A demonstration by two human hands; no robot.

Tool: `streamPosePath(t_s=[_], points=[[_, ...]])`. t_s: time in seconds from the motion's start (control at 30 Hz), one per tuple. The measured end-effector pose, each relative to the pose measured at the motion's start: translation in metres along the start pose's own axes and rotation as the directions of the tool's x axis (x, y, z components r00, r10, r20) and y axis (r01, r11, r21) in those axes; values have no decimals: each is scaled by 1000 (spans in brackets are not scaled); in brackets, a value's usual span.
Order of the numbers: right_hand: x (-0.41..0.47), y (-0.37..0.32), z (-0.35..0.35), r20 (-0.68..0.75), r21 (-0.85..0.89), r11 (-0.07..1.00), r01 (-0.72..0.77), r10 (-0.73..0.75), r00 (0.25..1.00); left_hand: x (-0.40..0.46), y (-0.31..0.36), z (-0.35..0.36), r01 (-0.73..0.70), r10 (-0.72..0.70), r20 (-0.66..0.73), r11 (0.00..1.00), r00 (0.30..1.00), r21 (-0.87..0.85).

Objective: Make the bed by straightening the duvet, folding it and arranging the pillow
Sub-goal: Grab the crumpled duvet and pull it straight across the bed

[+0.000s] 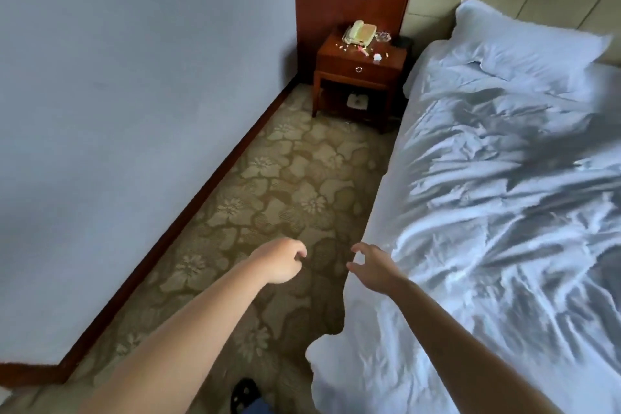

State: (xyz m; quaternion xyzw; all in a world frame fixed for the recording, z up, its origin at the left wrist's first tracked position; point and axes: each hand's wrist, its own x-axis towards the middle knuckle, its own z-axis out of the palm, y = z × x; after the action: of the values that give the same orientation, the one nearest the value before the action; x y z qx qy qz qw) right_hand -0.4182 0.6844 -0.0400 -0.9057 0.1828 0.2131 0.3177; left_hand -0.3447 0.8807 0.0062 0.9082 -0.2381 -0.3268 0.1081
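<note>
Over the floral carpet, the left hand [280, 260] hung loosely curled, its grip empty; the right hand [371, 265] reached, fingers spread, at the rumpled white duvet [497, 212] edge. A one-handed tug could skew it off the bed toward the white pillow [524, 44].

Bed [376, 212]: right of both hands, under a crumpled white duvet [504, 212]; white pillow [524, 44] at far end.
Nightstand [361, 77]: far ahead of the hands; telephone [360, 33] and small items on top.
Floor [285, 195]: floral carpet under the hands.
</note>
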Motion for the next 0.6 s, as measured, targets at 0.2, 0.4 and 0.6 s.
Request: streamPosePath(t_s=[0.2,0.4,0.6], points=[[37,-58,-17,-117,79,988,-133,142,983,69,-39,-83,-160,156,61,985,986,70],[86,-69,-62,-231,172,957,-235,271,935,159,-19,-142,-340,319,142,927,937,158],[172,-45,-129,-304,276,914,-297,376,875,274,40,-204,-450,416,183,866,891,218]])
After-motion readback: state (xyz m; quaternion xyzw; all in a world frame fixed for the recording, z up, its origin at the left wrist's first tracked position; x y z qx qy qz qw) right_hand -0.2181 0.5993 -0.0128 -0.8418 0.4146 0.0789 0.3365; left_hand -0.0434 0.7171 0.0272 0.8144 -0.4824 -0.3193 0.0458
